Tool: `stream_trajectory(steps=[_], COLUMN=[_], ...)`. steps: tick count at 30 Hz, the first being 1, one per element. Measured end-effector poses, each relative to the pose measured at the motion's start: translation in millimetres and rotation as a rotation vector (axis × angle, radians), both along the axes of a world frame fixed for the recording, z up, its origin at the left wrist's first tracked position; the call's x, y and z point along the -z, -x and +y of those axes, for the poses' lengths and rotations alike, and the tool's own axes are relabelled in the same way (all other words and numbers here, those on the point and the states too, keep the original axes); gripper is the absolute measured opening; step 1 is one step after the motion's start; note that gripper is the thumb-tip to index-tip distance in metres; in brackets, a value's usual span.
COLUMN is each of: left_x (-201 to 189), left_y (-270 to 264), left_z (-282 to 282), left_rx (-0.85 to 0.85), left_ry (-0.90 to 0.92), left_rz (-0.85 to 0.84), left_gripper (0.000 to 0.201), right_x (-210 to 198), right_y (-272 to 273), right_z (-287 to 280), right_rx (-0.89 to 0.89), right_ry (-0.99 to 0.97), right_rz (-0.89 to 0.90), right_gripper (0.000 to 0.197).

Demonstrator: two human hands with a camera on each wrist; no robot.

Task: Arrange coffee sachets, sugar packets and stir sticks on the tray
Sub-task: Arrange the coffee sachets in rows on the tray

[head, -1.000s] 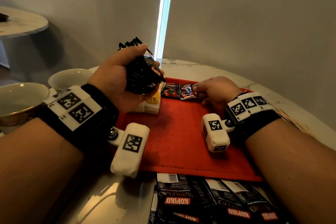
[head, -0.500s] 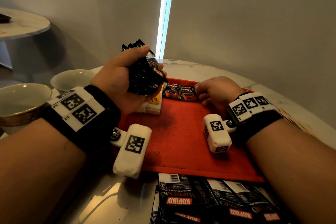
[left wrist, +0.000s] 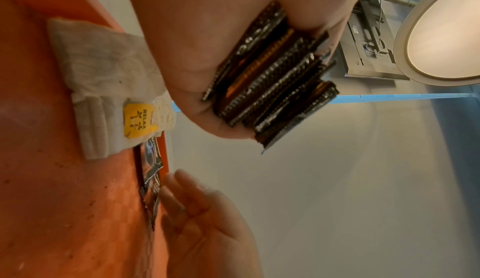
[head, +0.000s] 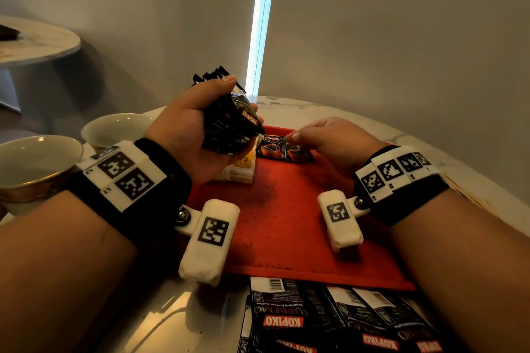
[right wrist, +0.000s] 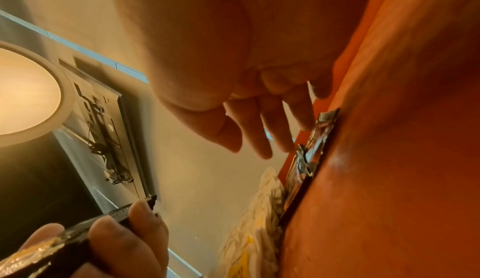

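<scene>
Left hand (head: 198,129) raised over the tray's far-left corner, grip clenched round a stack of black coffee sachets (head: 229,123), thumb on top. Right hand (head: 329,143) low over the far edge of the red tray (head: 286,223), grip released, fingers (right wrist: 259,134) loosely extended, tips at or just above two sachets (head: 284,149) lying flat side by side there; contact unclear. White packets (left wrist: 109,85) sit just left of those on the tray; more sachets (head: 329,318) lie on the surface beside the tray's near edge.
</scene>
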State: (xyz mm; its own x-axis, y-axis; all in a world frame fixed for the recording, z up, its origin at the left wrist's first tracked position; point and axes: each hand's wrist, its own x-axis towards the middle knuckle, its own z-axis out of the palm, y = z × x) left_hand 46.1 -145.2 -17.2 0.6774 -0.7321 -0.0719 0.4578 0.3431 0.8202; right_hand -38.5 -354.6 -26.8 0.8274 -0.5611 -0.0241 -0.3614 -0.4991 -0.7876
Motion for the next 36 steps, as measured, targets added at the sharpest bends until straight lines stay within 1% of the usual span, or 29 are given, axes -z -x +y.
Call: stream_trajectory(steps=[2,3,6,7,9,11,13,14,17,20,23,24,29,31,34,36], left_x=[-0.3,-0.1,-0.2,-0.3,-0.5,-0.3,-0.2,-0.3,0.0,0.6,0.5,0.4,0.4,0.4,0.5,0.4], left_y=[0.6,0.7,1.2,1.0,1.1,1.1,1.4,1.5,0.5,0.8,1.4,1.6,1.3,1.4,0.2,0.0], left_z=[0.0,0.0,-0.1,0.0,-0.2,-0.4,-0.8,-1.1,-0.9,-0.9,-1.4,-1.4,-1.1,-1.0,-0.9,-0.9], left_rx=[0.001,0.001,0.011,0.014,0.017,0.017,0.018,0.019,0.023,0.030,0.030,0.031,0.030,0.031,0.021,0.017], left_ry=[-0.004,-0.003,0.005,0.005,0.003,0.002,0.006,0.011,0.015,0.009,0.004,0.004,0.001,0.000,0.001,0.000], left_rz=[0.000,0.002,0.006,0.006,0.007,0.011,0.013,0.011,0.007,0.011,0.016,0.019,0.027,0.026,0.026,0.025], left_gripper=[0.064,0.062,0.059,0.060,0.063,0.064,0.065,0.066,0.071,0.069,0.064,0.064,0.063,0.064,0.065,0.065], right_x=[-0.8,-1.5,-2.6,-2.1,2.1,2.3,-0.4,-1.4,-1.2,-1.9,-3.0,-2.8,1.2,0.3,0.5,2.6], right_y=[1.1,0.7,-2.6,-2.9,-3.5,-2.8,-2.5,-2.5,-2.3,-1.6,-0.9,-0.8,-1.6,-0.7,-2.5,-5.9], right_z=[4.6,5.9,6.5,8.0,6.4,7.5,8.4,7.5,6.1,8.2,10.1,11.0,10.7,11.6,9.8,7.6], right_rx=[-0.022,-0.016,-0.016,-0.042,-0.070,-0.035,-0.002,0.008,-0.002,-0.050,-0.082,-0.070,-0.067,-0.072,-0.012,0.031], right_ry=[0.081,0.099,0.110,0.090,-0.029,-0.105,-0.115,-0.123,-0.113,-0.086,0.067,0.069,0.031,0.002,-0.162,-0.179], right_rz=[0.098,0.114,0.098,0.093,0.052,-0.012,-0.067,-0.088,-0.082,-0.032,0.089,0.096,0.050,0.019,-0.081,-0.052], right_gripper=[0.024,0.027,0.034,0.038,0.044,0.047,0.044,0.039,0.031,0.031,0.026,0.025,0.019,0.022,0.027,0.030])
